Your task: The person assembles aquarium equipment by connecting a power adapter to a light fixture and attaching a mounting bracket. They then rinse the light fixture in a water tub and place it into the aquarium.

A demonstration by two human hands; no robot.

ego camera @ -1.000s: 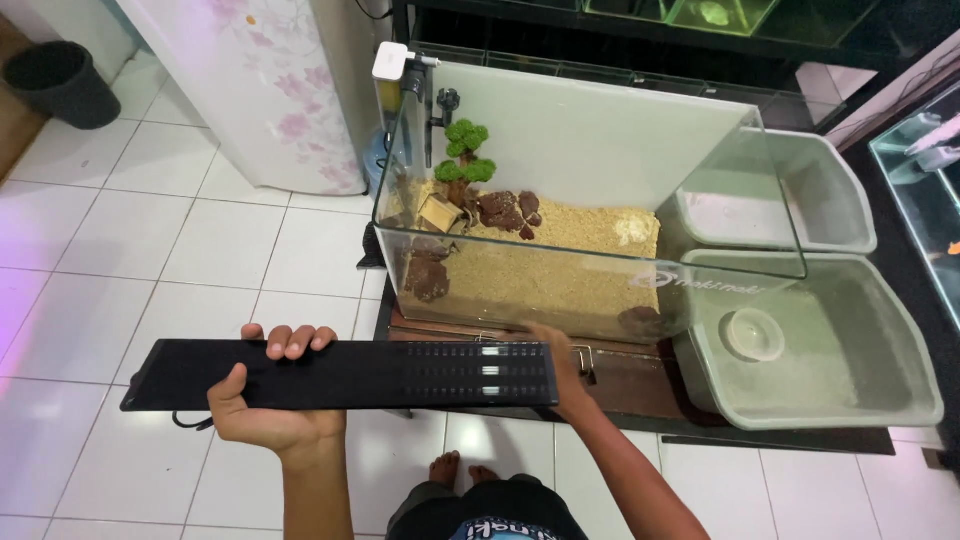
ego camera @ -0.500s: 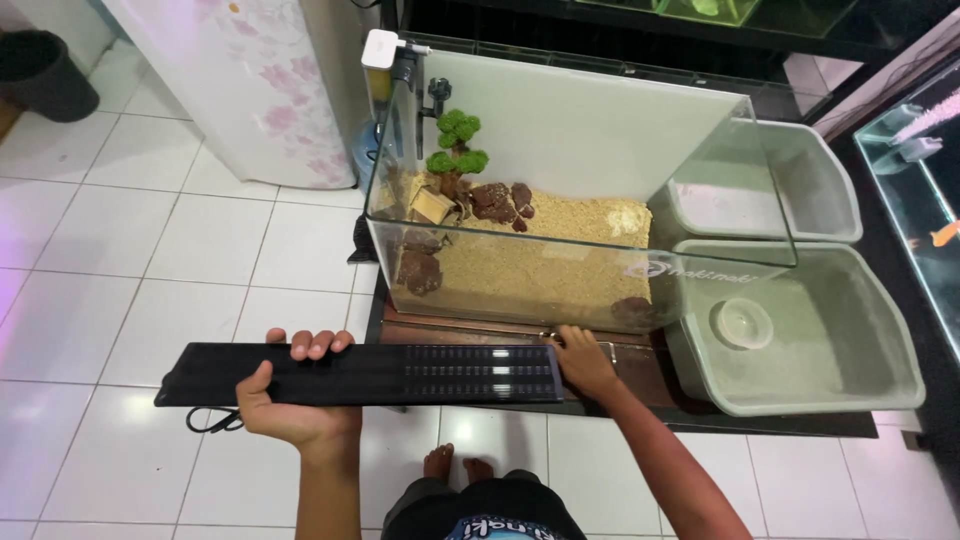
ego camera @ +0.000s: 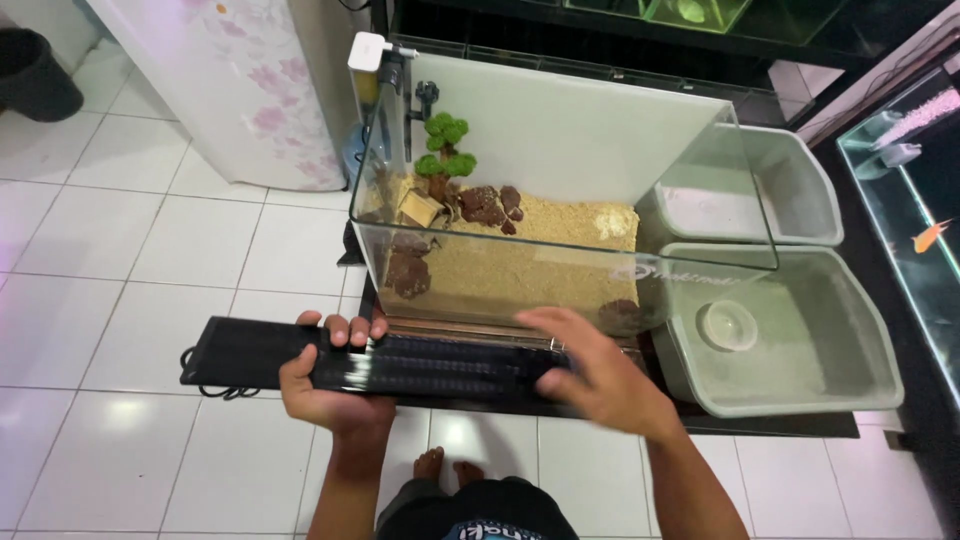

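I hold a long flat black light bar [ego camera: 250,355] level in front of a glass aquarium [ego camera: 560,215]. My left hand [ego camera: 330,385] grips the bar near its middle, fingers curled over the far edge. My right hand [ego camera: 600,375] covers the bar's right end, blurred, fingers spread across it. The tank has sand, brown rocks [ego camera: 485,205] and a small green tree ornament [ego camera: 445,150]. A white filter [ego camera: 368,60] hangs on its back left corner.
Two grey plastic tubs [ego camera: 800,385] [ego camera: 800,175] stand to the right of the tank on a dark low stand [ego camera: 780,425]. A floral-patterned cabinet [ego camera: 240,90] is at the back left and a black bin [ego camera: 35,75] at far left. Another fish tank [ego camera: 920,200] lies at right. White tiled floor [ego camera: 120,260].
The bar has come nearer and slightly right. My right hand has shifted from gripping the bar's right end to lying over its top, in motion.
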